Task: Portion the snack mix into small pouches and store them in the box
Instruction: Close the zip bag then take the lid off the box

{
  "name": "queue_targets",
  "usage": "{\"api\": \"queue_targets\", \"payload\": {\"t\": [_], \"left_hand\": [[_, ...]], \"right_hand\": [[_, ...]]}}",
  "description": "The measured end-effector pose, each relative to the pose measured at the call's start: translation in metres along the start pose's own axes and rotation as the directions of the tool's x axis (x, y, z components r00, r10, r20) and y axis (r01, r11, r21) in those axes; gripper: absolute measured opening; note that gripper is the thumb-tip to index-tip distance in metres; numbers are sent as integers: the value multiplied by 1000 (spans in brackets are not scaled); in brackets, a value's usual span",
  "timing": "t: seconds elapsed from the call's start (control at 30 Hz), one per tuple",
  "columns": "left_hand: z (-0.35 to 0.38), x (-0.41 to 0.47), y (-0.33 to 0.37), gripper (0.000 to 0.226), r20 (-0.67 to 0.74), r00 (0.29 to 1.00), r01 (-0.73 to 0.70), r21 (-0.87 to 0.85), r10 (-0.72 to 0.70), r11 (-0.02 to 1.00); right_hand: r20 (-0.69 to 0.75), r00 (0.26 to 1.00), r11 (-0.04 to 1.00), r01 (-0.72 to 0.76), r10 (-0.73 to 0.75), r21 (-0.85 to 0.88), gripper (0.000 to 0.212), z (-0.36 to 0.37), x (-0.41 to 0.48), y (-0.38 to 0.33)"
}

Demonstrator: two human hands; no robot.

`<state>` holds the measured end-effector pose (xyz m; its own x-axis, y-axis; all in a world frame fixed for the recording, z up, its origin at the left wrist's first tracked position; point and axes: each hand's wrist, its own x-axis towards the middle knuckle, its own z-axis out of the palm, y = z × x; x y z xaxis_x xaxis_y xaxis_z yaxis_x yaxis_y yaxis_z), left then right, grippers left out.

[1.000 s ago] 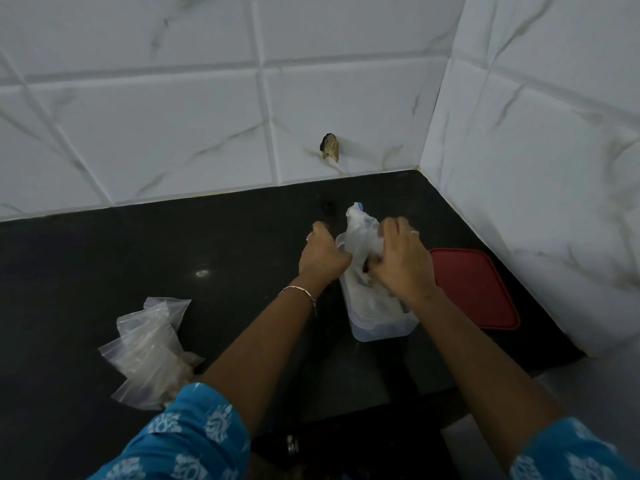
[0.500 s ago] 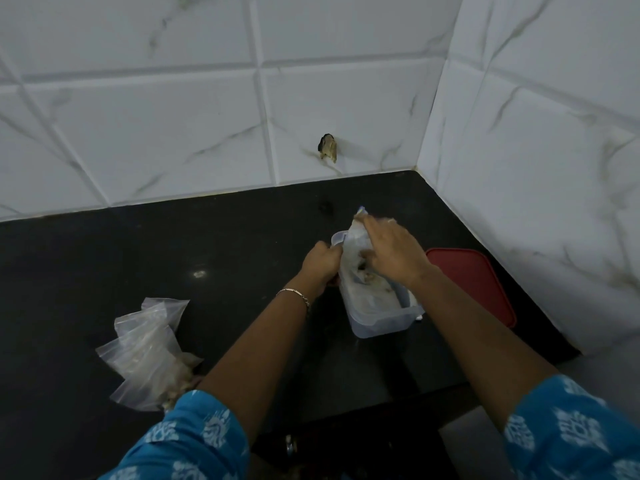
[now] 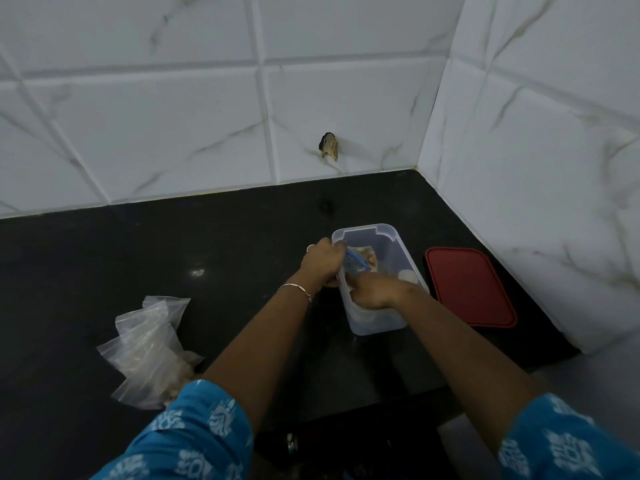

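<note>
Clear pouch point(image 3: 358, 261) inside box point(image 3: 381, 227), against right hand point(image 3: 375, 291); left hand point(image 3: 323, 263) grips box.

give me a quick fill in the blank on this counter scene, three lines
1. The lid is ____.
2. The left hand grips the rim of the clear ____, and the right hand reaches inside it toward a pouch.
3. The bags lie on a ____ counter.
Missing words: red; box; black
</note>
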<state>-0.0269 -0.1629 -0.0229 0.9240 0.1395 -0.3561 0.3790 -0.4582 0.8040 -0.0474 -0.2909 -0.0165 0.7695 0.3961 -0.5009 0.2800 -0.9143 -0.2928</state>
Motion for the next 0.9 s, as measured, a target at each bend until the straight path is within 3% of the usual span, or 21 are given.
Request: {"api": "queue_targets", "payload": {"t": [0.1,0.2,0.23,0.3,0.37,0.4,0.43,0.47,0.53,0.6,0.73,0.8,0.9], "left_hand": [[2,-1,-2,53,-11,1000,-11,117,12,993],[3,2,-3,55,-18,1000,-20,181,24,983],[2,2,-2,54,-21,1000,-18,196,22,980],[3,3,-1,51,-39,999,-4,211,13,977],[4,2,1,49,-57,998,-6,212,18,977],[5,2,1,49,-67,998,-8,217,23,976],[6,0,2,48,-73,997,-1,212,16,977],[6,1,2,47,-82,996,-7,209,24,978],[4,-2,4,47,-75,996,-23,187,38,982],[2,-3,2,46,-27,999,-29,83,32,996],[-5,-9,-3,41,111,994,32,-182,-12,983],[-6,-9,-7,50,116,993,5,-178,16,984],[-7,1,-17,42,125,992,-1,-171,23,985]], "right_hand": [[19,1000,998,20,-19,-59,36,-1,0,-6],[44,998,997,49,-52,63,37,-4,1,4],[-19,999,988,52,-49,145,32,-5,1,8],[-281,958,952,42,47,304,23,-5,-4,13],[-588,796,966,17,143,259,21,-3,-9,12],[-678,725,983,7,119,181,20,-2,-10,11],[-709,699,989,10,96,144,24,-1,-8,10],[-680,728,988,18,91,151,34,1,-4,9],[-496,862,972,20,102,236,48,1,6,7],[-328,940,947,17,95,321,48,0,14,6],[-250,967,953,36,41,299,47,2,21,2],[-216,975,979,4,42,206,52,4,23,-1],[-187,979,996,-85,83,-1,70,8,24,-9]]}}
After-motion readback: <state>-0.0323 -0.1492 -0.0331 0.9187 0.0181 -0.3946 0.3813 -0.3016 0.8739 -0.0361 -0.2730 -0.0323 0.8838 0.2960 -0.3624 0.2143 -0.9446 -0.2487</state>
